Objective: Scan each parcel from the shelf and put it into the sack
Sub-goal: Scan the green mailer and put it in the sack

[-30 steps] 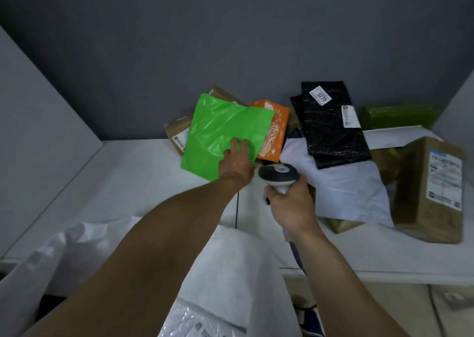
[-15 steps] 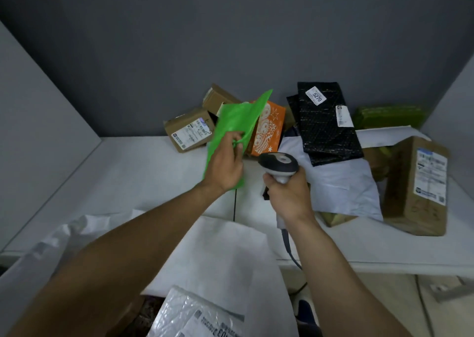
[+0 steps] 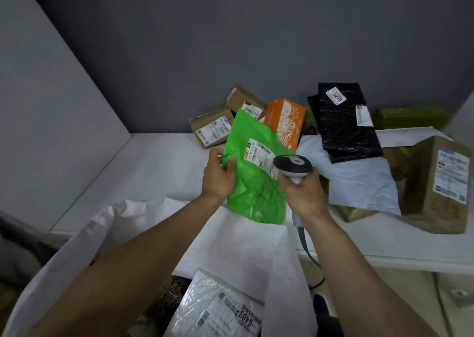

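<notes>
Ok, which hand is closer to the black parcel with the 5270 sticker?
Right. The right hand, gripping the scanner, is below and left of the black parcel; the left hand, holding the green mailer, is farther left.

My left hand (image 3: 218, 176) pinches the green parcel (image 3: 256, 190) by its edge. My right hand (image 3: 304, 194), just beside it, curls round the scanner (image 3: 292, 166) handle. Both bare forearms reach forward, angled toward each other.

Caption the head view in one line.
Left hand holds a green parcel label-up while the right hand aims the scanner at it, above the white sack.
</notes>
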